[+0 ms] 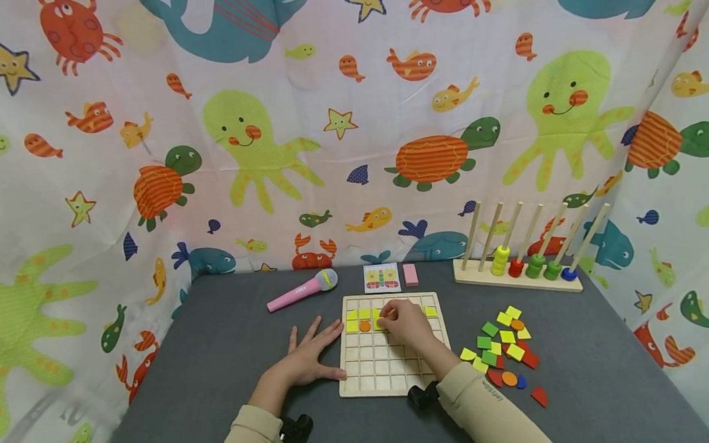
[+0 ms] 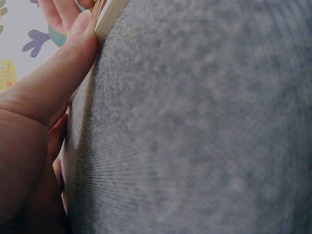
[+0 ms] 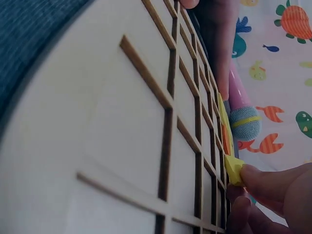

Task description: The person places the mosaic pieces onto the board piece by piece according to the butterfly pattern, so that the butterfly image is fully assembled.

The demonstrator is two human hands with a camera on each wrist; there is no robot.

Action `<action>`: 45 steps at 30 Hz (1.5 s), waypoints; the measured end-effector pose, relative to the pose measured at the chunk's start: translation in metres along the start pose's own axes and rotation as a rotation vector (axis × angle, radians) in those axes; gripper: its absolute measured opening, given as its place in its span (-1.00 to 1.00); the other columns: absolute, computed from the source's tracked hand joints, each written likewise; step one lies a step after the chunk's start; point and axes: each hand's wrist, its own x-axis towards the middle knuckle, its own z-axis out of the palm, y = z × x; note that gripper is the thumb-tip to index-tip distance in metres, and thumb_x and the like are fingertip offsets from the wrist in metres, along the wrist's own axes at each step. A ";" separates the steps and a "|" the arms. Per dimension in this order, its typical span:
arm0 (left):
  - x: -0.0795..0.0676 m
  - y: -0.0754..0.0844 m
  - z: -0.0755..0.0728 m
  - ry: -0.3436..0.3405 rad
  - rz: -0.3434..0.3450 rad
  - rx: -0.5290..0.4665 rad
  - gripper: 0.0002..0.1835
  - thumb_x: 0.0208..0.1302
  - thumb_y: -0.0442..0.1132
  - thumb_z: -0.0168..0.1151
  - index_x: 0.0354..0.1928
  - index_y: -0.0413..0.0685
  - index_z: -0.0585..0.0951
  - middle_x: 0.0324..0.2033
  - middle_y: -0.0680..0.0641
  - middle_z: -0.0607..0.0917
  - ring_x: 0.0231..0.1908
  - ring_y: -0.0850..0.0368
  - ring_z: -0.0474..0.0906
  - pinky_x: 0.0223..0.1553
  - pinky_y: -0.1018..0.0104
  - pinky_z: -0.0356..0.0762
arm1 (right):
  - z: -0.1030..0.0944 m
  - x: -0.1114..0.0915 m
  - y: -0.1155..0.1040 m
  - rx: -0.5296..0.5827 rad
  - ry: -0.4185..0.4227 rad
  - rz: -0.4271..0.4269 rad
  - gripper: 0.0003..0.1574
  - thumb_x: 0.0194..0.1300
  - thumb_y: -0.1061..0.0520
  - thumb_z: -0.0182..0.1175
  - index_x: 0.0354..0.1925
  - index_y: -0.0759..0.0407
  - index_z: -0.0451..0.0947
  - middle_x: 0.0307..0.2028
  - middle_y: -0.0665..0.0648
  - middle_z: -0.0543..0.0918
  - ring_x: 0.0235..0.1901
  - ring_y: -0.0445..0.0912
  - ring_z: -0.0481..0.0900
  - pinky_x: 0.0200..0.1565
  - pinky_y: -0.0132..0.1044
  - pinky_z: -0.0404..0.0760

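A wooden grid board (image 1: 376,369) lies on the grey table. My left hand (image 1: 305,360) rests at its left side with fingers spread; the thumb touches the board's edge in the left wrist view. My right hand (image 1: 406,321) is over the upper rows and pinches a yellow tile (image 3: 234,169) between thumb and finger, low against the grid. Yellow square tiles (image 1: 352,315) and an orange round tile (image 1: 365,326) sit in cells on the upper left. Another yellow tile (image 1: 430,311) sits at the upper right; the right hand hides the cells between.
Right of the board lie scattered loose tiles (image 1: 507,337) in yellow, green, red, orange and blue. Behind it are a pattern card (image 1: 382,279), a pink block (image 1: 410,275) and a pink toy microphone (image 1: 298,293). A peg stand with rings (image 1: 516,276) stands at the back right.
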 end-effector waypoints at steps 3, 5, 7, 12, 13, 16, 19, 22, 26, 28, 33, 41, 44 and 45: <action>-0.001 -0.001 0.000 0.004 0.006 -0.003 0.20 -0.06 0.47 0.40 0.60 0.37 0.05 0.60 0.16 0.04 0.61 -0.12 -0.39 0.40 -0.39 -0.71 | 0.002 -0.001 -0.002 -0.019 0.006 -0.018 -0.87 0.24 0.05 0.44 -0.31 0.04 0.68 -0.47 0.02 0.63 -0.44 -0.07 0.51 -0.39 -0.24 0.47; -0.001 -0.001 0.000 0.002 0.006 -0.005 0.20 -0.06 0.47 0.39 0.60 0.36 0.05 0.60 0.16 0.04 0.61 -0.13 -0.38 0.39 -0.40 -0.71 | 0.003 -0.001 -0.003 -0.042 0.009 -0.036 -0.89 0.24 0.07 0.44 -0.31 0.04 0.69 -0.47 0.02 0.63 -0.45 -0.08 0.51 -0.38 -0.23 0.47; -0.001 -0.001 0.000 -0.001 0.006 -0.005 0.20 -0.06 0.47 0.39 0.60 0.37 0.05 0.60 0.17 0.04 0.61 -0.12 -0.39 0.39 -0.39 -0.72 | 0.004 -0.001 -0.004 -0.069 0.013 -0.063 -0.89 0.23 0.09 0.44 -0.31 0.07 0.70 -0.48 0.01 0.62 -0.47 -0.09 0.50 -0.40 -0.24 0.46; 0.000 -0.002 0.001 0.002 0.006 -0.004 0.20 -0.06 0.48 0.38 0.60 0.39 0.04 0.60 0.18 0.04 0.61 -0.11 -0.39 0.39 -0.39 -0.72 | 0.004 -0.003 -0.005 -0.104 0.001 -0.088 -0.89 0.24 0.09 0.44 -0.29 0.08 0.70 -0.52 0.01 0.58 -0.51 -0.09 0.46 -0.46 -0.26 0.42; 0.000 -0.002 0.001 0.004 0.006 -0.002 0.20 -0.06 0.47 0.39 0.60 0.39 0.05 0.60 0.18 0.04 0.61 -0.12 -0.38 0.40 -0.39 -0.71 | 0.004 -0.004 -0.006 -0.109 -0.004 -0.089 -0.88 0.24 0.09 0.43 -0.29 0.08 0.70 -0.52 0.01 0.57 -0.51 -0.09 0.45 -0.46 -0.26 0.41; 0.000 -0.002 0.001 0.004 0.004 0.004 0.19 -0.05 0.47 0.39 0.60 0.39 0.04 0.60 0.18 0.03 0.61 -0.12 -0.39 0.40 -0.39 -0.71 | 0.002 -0.005 -0.006 -0.115 -0.009 -0.093 -0.87 0.24 0.07 0.43 -0.28 0.07 0.69 -0.51 0.01 0.58 -0.50 -0.09 0.46 -0.45 -0.26 0.41; 0.001 -0.001 0.002 0.004 0.004 0.005 0.20 -0.06 0.47 0.39 0.60 0.39 0.04 0.60 0.18 0.03 0.61 -0.13 -0.39 0.40 -0.39 -0.71 | -0.002 -0.007 -0.005 -0.124 -0.001 -0.105 -0.85 0.25 0.05 0.42 -0.24 0.07 0.70 -0.47 0.00 0.61 -0.47 -0.10 0.49 -0.42 -0.25 0.45; 0.002 -0.001 0.002 0.002 0.005 0.001 0.20 -0.06 0.47 0.39 0.60 0.39 0.04 0.60 0.18 0.03 0.61 -0.12 -0.39 0.39 -0.39 -0.72 | -0.008 -0.010 -0.006 -0.112 0.004 -0.087 -0.84 0.26 0.04 0.42 -0.22 0.05 0.71 -0.44 -0.01 0.64 -0.44 -0.10 0.51 -0.37 -0.25 0.49; 0.002 0.000 0.002 -0.002 -0.001 0.010 0.20 -0.05 0.48 0.38 0.60 0.41 0.02 0.61 0.18 0.01 0.61 -0.11 -0.40 0.40 -0.38 -0.73 | -0.019 -0.016 -0.008 -0.094 -0.002 -0.066 -0.83 0.28 0.04 0.41 -0.20 0.07 0.70 -0.41 0.02 0.65 -0.42 -0.09 0.52 -0.37 -0.25 0.51; 0.002 0.000 0.002 0.004 -0.001 0.011 0.20 -0.06 0.47 0.39 0.60 0.39 0.04 0.60 0.16 0.03 0.61 -0.12 -0.39 0.40 -0.39 -0.72 | -0.025 -0.018 -0.008 -0.098 -0.001 -0.065 -0.81 0.29 0.05 0.40 -0.18 0.10 0.71 -0.39 0.04 0.66 -0.42 -0.09 0.52 -0.39 -0.26 0.51; 0.001 -0.001 0.001 -0.008 -0.004 -0.002 0.22 -0.06 0.48 0.40 0.61 0.38 0.02 0.61 0.17 0.01 0.61 -0.10 -0.42 0.39 -0.37 -0.75 | -0.038 -0.022 -0.005 -0.118 0.027 -0.045 -0.78 0.28 0.04 0.41 -0.15 0.11 0.73 -0.36 0.04 0.68 -0.38 -0.09 0.53 -0.37 -0.26 0.50; 0.000 0.001 0.000 0.001 -0.009 0.001 0.21 -0.07 0.45 0.42 0.60 0.38 0.05 0.60 0.19 0.04 0.61 -0.10 -0.40 0.40 -0.39 -0.71 | -0.060 -0.028 0.005 -0.126 0.089 -0.055 -0.75 0.26 0.01 0.43 -0.15 0.10 0.75 -0.37 0.04 0.68 -0.34 -0.04 0.53 -0.37 -0.23 0.47; 0.001 0.001 0.000 0.000 -0.006 0.000 0.21 -0.07 0.44 0.43 0.60 0.37 0.05 0.60 0.17 0.04 0.61 -0.12 -0.39 0.39 -0.40 -0.72 | -0.067 -0.031 0.010 -0.114 0.095 -0.044 -0.71 0.26 0.01 0.42 -0.11 0.13 0.74 -0.36 0.06 0.68 -0.35 -0.04 0.53 -0.40 -0.27 0.47; 0.001 0.001 0.000 0.002 -0.004 -0.004 0.21 -0.07 0.44 0.43 0.60 0.37 0.06 0.60 0.16 0.04 0.61 -0.13 -0.39 0.39 -0.39 -0.72 | -0.069 -0.032 0.012 -0.112 0.098 -0.040 -0.71 0.27 0.01 0.42 -0.10 0.14 0.74 -0.36 0.07 0.69 -0.36 -0.04 0.53 -0.41 -0.28 0.47</action>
